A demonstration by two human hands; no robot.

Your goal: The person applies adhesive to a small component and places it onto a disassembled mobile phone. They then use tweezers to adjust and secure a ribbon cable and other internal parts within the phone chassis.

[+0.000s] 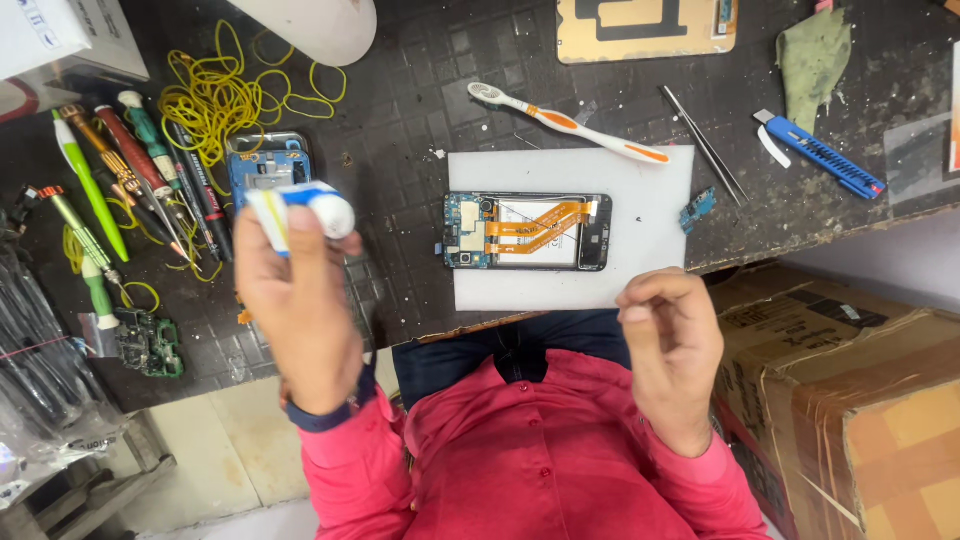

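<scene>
Left hand clamped on a soft white-and-blue tube, raised left of the white rectangular mat. Right hand empty, fingers curled together. Opened phone, circuit board and orange ribbon exposed, lies on mat; plastic toothbrush beyond.

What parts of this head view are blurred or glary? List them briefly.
Head view: the left hand and its white and blue tube are softly blurred, close to the lens; the right hand is slightly soft; the opened phone on the white mat is sharp; lighting is even, with mild glare on the mat and no hard shadows.
</scene>
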